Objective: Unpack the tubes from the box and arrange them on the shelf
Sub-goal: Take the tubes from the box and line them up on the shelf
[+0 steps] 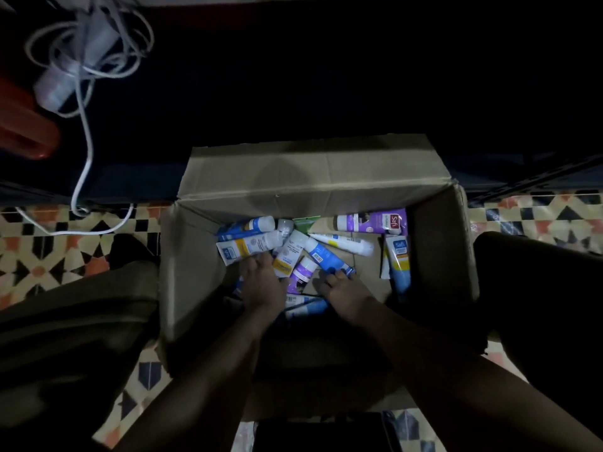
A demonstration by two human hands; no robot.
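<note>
Roughly ten tubes lie heaped in one open cardboard box [199, 288] on the patterned tile floor [42, 256]; the dim light and the overlap keep the count from being exact. Two hands reach down into the heap. The left hand [262, 282] lies palm down on the pile, fingers spread and only slightly bent, their tips on a white tube with a yellow band [244, 247] and its thumb side against another white-and-yellow tube [288, 256]; I cannot tell whether it grips either one. The right hand [342, 288] has its fingers curled at the crimped end of a blue-and-white tube [326, 256], which slants up and away from the fingertips; a firm hold is not plain.

Between the two hands a purple tube [301, 275] shows, and below the knuckles a blue-and-white one [305, 305] is half hidden by the wrists. Beyond the left fingertips lie a blue tube with a white cap [248, 227] and a green-edged packet [305, 222]. Beyond the right fingertips lie a long white tube [346, 244] and a purple tube [375, 221] against the far wall; off to the right of them a blue-and-yellow tube [399, 262] rests by the side wall.

Around the box: one coil of white cable [85, 60] far up to the left, one orange object [26, 132] beside it, and dark cloth [65, 321] on the left.
</note>
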